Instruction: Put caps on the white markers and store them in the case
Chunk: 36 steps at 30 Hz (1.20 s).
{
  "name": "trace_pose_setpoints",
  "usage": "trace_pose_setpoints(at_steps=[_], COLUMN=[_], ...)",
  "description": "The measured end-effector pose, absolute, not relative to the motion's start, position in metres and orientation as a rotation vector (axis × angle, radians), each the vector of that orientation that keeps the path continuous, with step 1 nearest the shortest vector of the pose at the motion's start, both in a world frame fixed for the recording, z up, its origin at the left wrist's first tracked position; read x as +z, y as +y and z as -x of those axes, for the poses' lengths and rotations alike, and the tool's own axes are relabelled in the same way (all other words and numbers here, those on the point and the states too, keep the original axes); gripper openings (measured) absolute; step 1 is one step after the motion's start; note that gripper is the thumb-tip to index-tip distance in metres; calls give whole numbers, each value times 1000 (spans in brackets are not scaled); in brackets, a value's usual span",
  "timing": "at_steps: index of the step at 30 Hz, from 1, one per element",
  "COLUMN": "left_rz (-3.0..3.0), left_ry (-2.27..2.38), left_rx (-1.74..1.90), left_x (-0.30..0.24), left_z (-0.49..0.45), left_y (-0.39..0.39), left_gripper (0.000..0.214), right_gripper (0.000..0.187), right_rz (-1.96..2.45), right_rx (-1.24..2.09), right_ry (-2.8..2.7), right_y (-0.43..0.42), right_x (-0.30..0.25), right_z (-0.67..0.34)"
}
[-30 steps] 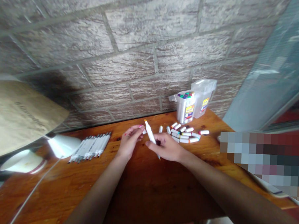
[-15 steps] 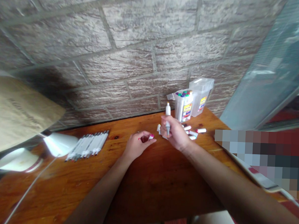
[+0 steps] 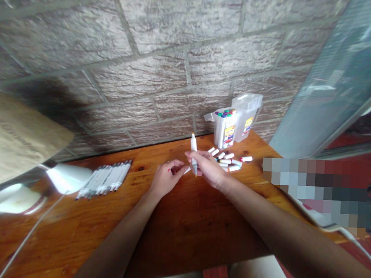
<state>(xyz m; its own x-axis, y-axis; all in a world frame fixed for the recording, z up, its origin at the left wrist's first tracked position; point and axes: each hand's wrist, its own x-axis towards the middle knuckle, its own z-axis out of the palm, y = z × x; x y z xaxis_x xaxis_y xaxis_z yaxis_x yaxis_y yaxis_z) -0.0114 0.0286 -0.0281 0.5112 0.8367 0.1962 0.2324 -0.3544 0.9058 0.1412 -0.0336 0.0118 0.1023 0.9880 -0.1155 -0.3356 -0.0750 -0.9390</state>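
My right hand (image 3: pixel 209 168) is closed around a white marker (image 3: pixel 194 143) held nearly upright. Its grey lower part points down to a bare orange-brown tip, and its upper end shows orange too. Just to the left, my left hand (image 3: pixel 164 178) pinches a small white marker cap (image 3: pixel 187 170), partly hidden by the fingers; a red mark shows on this hand. The cap and the marker are close but apart. Several loose white caps (image 3: pixel 234 168) with coloured ends lie behind and right of my right hand. A row of white-and-grey markers (image 3: pixel 108 178) lies side by side on the left.
A clear plastic case (image 3: pixel 220 132) of colour-topped markers stands near the wall, beside another clear case (image 3: pixel 245 117). At the left are a white cone-shaped object (image 3: pixel 70 177), a white cup-like object (image 3: pixel 15 198), a thin cable (image 3: pixel 35 226) and a brown paper bag (image 3: pixel 22 138). The wooden table (image 3: pixel 200 225) meets a stone-patterned wall.
My right hand has moved left and slightly down with the marker, closer to my left hand. More loose caps show behind it. The cap's pink end is hidden now.
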Motion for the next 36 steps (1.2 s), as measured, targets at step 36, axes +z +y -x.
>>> trace_pose_setpoints(at_steps=[36], left_rz=[-1210], left_ry=[774], left_rx=[696], left_x=[-7], left_z=[11], left_y=[23], left_gripper=[55], right_gripper=[51], right_rz=[1147], right_rx=[1687], right_ry=[-1252], right_y=[-46], right_x=[4], right_z=[-129])
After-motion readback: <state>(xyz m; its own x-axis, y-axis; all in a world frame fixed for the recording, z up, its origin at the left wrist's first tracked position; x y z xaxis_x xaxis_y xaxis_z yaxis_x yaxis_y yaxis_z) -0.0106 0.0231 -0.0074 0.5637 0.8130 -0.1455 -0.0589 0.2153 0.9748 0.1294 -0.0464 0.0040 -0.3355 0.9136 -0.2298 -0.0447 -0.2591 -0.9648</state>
